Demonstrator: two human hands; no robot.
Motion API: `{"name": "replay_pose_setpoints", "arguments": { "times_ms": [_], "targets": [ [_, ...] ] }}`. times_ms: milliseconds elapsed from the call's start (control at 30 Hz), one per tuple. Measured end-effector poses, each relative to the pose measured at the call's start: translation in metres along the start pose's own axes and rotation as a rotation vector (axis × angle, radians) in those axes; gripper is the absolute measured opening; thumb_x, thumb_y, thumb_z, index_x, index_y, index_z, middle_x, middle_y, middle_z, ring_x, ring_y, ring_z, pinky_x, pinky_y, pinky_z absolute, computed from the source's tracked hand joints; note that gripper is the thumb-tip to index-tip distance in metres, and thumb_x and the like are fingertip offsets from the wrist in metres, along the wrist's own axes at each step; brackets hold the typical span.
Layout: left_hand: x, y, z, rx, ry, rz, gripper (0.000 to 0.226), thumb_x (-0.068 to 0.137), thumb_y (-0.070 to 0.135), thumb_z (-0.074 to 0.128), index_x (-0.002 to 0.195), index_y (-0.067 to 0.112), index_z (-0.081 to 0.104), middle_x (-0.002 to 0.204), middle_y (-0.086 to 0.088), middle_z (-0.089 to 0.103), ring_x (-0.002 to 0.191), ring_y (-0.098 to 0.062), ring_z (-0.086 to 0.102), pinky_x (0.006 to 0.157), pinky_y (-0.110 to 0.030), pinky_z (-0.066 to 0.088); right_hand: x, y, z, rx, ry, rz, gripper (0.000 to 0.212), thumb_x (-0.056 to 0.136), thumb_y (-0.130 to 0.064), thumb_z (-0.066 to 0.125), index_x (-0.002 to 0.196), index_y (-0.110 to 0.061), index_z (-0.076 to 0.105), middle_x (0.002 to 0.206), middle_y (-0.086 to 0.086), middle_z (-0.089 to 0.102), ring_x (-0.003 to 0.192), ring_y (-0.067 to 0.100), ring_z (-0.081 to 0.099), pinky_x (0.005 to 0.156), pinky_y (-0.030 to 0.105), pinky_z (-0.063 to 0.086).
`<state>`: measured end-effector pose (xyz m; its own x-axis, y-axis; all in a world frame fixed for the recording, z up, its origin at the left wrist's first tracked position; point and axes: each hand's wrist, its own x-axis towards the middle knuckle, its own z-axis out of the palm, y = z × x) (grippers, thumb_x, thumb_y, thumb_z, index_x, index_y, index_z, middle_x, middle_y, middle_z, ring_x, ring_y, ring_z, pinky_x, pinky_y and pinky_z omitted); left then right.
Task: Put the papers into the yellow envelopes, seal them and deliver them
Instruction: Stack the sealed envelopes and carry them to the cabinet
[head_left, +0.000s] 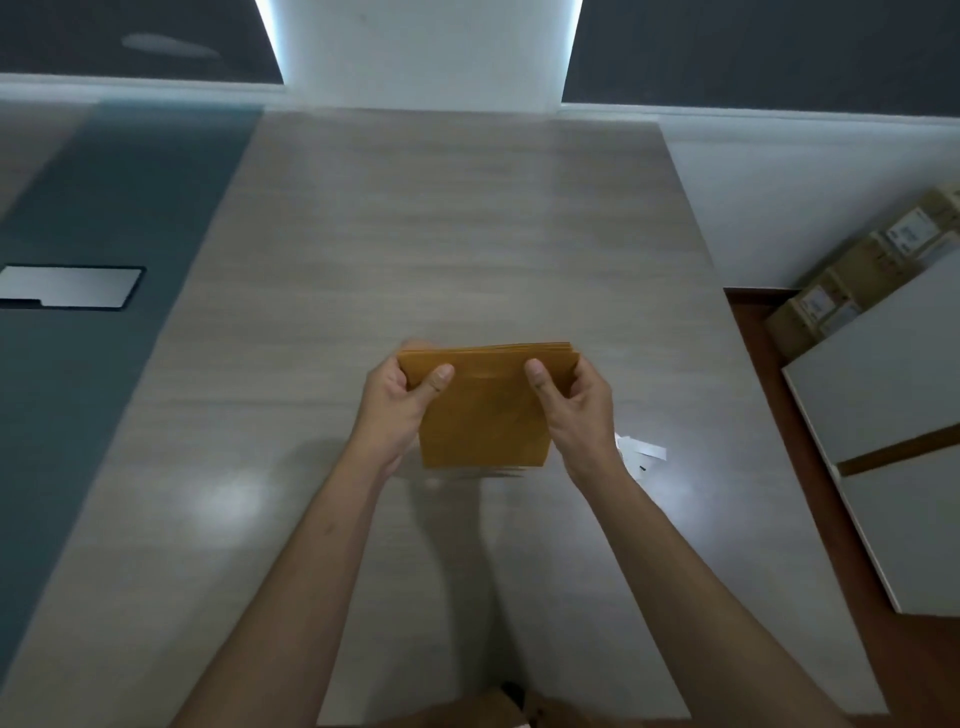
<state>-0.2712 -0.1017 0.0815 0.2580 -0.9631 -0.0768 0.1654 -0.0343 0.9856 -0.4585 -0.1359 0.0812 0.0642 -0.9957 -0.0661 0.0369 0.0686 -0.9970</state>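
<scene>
A stack of yellow envelopes (485, 410) stands on edge above the middle of the table, its layered top edges showing. My left hand (397, 400) grips the stack's left side, thumb on the front face. My right hand (574, 405) grips the right side the same way. A few white paper strips (641, 449) lie flat on the table just right of my right wrist. The stack's lower edge hovers close to the table surface; contact cannot be told.
The light wood table (467, 234) has a grey-blue band (104, 260) on its left with a metal cable hatch (70, 287). Cardboard boxes (852, 280) and white cabinets (893, 415) stand on the floor to the right. A wall lies behind.
</scene>
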Motion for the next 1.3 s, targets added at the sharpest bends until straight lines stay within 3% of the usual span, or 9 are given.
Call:
{"name": "replay_pose_setpoints", "arguments": {
  "times_ms": [100, 233, 367, 567, 800, 1000, 1300],
  "targets": [
    [-0.022, -0.016, -0.010, 0.003, -0.047, -0.034, 0.013, 0.085, 0.009, 0.066, 0.095, 0.013, 0.058, 0.079, 0.010, 0.066, 0.074, -0.004, 0.060, 0.068, -0.017, 0.049, -0.026, 0.019, 0.000, -0.025, 0.000, 0.014, 0.019, 0.088, -0.024, 0.069, 0.098, -0.009, 0.066, 0.091, 0.000, 0.071, 0.084, 0.008, 0.065, 0.079, 0.030, 0.055],
    [-0.038, -0.034, -0.013, 0.009, -0.024, -0.149, 0.021, 0.087, 0.003, 0.067, 0.107, 0.006, 0.063, 0.089, 0.007, 0.074, 0.084, -0.007, 0.069, 0.073, -0.021, 0.054, -0.047, 0.038, 0.000, -0.026, -0.002, 0.093, 0.013, 0.089, -0.023, 0.068, 0.102, -0.022, 0.066, 0.100, -0.004, 0.073, 0.092, 0.004, 0.068, 0.081, 0.024, 0.055],
    [-0.041, -0.029, -0.011, -0.014, -0.005, -0.157, 0.025, 0.088, -0.002, 0.064, 0.113, -0.002, 0.061, 0.082, 0.009, 0.076, 0.078, -0.004, 0.071, 0.067, -0.018, 0.054, -0.054, 0.034, 0.001, -0.017, 0.024, 0.091, 0.019, 0.088, -0.028, 0.069, 0.106, -0.021, 0.066, 0.102, -0.004, 0.073, 0.095, 0.006, 0.068, 0.080, 0.021, 0.054],
    [-0.050, -0.033, -0.012, 0.002, 0.010, -0.158, 0.021, 0.090, -0.003, 0.062, 0.111, 0.001, 0.060, 0.079, 0.013, 0.075, 0.075, -0.001, 0.070, 0.066, -0.015, 0.053, -0.064, 0.039, 0.003, -0.011, 0.042, 0.096, 0.014, 0.087, -0.028, 0.069, 0.100, -0.023, 0.068, 0.099, -0.004, 0.073, 0.090, 0.005, 0.067, 0.080, 0.023, 0.055],
    [-0.047, -0.031, -0.012, 0.009, 0.043, -0.148, 0.021, 0.090, 0.005, 0.065, 0.111, 0.007, 0.063, 0.097, 0.001, 0.073, 0.084, -0.006, 0.072, 0.070, -0.020, 0.056, -0.061, 0.037, 0.008, 0.060, 0.058, 0.112, 0.017, 0.088, -0.025, 0.070, 0.103, -0.017, 0.069, 0.102, 0.003, 0.074, 0.097, 0.018, 0.070, 0.084, 0.031, 0.057],
    [-0.050, -0.034, -0.018, 0.048, -0.060, -0.110, 0.022, 0.089, -0.006, 0.061, 0.110, -0.006, 0.058, 0.080, 0.011, 0.072, 0.079, -0.003, 0.067, 0.069, -0.017, 0.052, -0.065, 0.034, 0.000, 0.080, 0.000, 0.098, 0.014, 0.090, -0.013, 0.066, 0.104, -0.012, 0.066, 0.097, 0.000, 0.072, 0.087, 0.003, 0.067, 0.077, 0.019, 0.054],
    [-0.057, -0.046, -0.021, 0.068, -0.064, -0.151, 0.020, 0.086, -0.004, 0.066, 0.104, 0.004, 0.067, 0.087, 0.009, 0.075, 0.085, -0.003, 0.069, 0.075, -0.017, 0.053, -0.070, 0.043, -0.005, 0.074, -0.045, 0.149, 0.016, 0.091, -0.013, 0.063, 0.107, -0.015, 0.065, 0.101, -0.002, 0.071, 0.090, 0.000, 0.066, 0.077, 0.017, 0.052]
  ]
}}
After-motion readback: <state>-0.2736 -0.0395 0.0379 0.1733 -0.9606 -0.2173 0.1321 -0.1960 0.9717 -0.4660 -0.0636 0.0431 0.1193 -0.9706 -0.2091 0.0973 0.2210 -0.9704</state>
